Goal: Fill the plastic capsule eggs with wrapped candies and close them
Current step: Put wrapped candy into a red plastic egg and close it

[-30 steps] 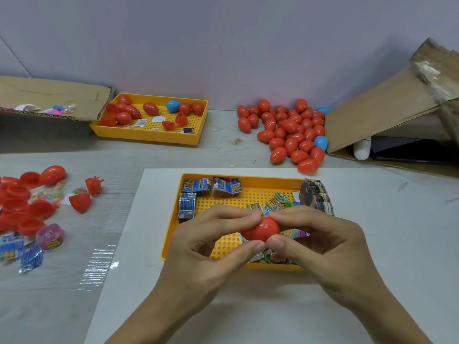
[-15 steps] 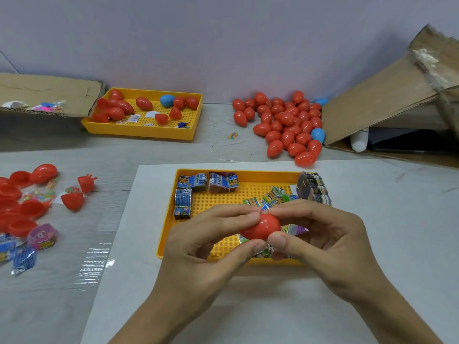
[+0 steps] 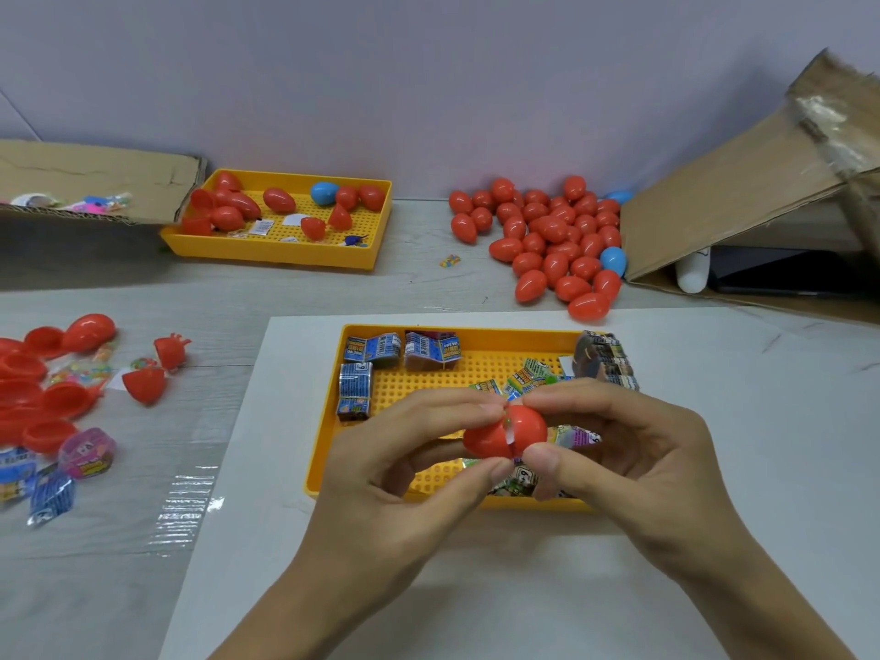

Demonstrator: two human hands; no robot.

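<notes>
Red egg [image 3: 505,432] halves now cracked apart, both hands [image 3: 409,469] [image 3: 619,450] pinching

Fingers of both hands cover much of the red egg [image 3: 505,433] (what shows at its seam is too small to tell). The open egg halves [image 3: 28,393] run off the left edge, and the cardboard box [image 3: 743,192] off the right.

Even, soft, bright light from above; my hands throw only a faint shadow on the white rectangular mat [image 3: 714,469]. Glare streaks on the clear plastic film [image 3: 185,507] at left. Wide-angle bending at the edges, brown cardboard box [image 3: 743,192] skewed. Slight softness overall, corners blurrier.
</notes>
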